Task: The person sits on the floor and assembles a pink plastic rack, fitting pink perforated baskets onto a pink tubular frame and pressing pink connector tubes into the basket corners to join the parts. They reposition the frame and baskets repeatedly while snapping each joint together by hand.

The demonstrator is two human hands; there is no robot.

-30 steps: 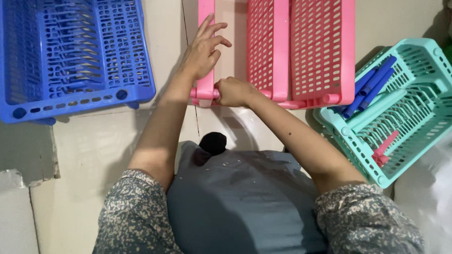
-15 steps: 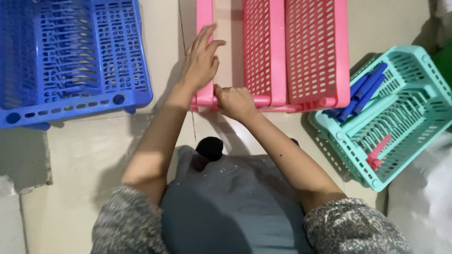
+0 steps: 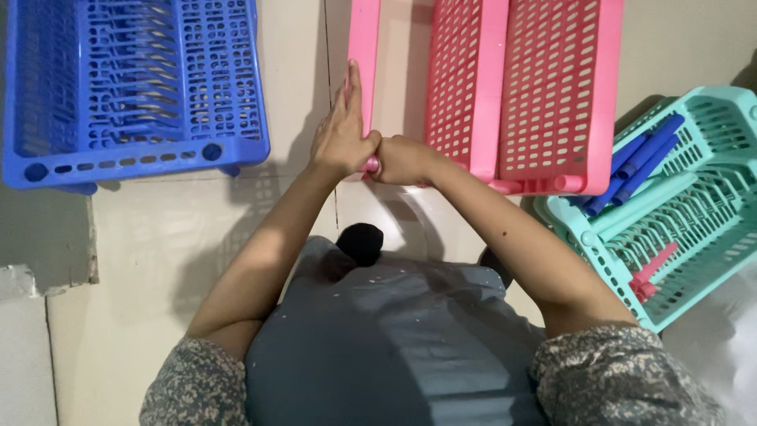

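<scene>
The left hand (image 3: 341, 134) lies flat, fingers straight toward 12 o'clock, against the pink rack (image 3: 505, 87) frame's near corner on the floor, while the right hand (image 3: 400, 159), fisted, grips that corner, knuckles touching the left, both forearms converging.

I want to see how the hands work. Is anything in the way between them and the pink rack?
Nothing visible is. The left hand lies flat against the pink rack at its near corner, and the right hand is closed on that same corner.
</scene>
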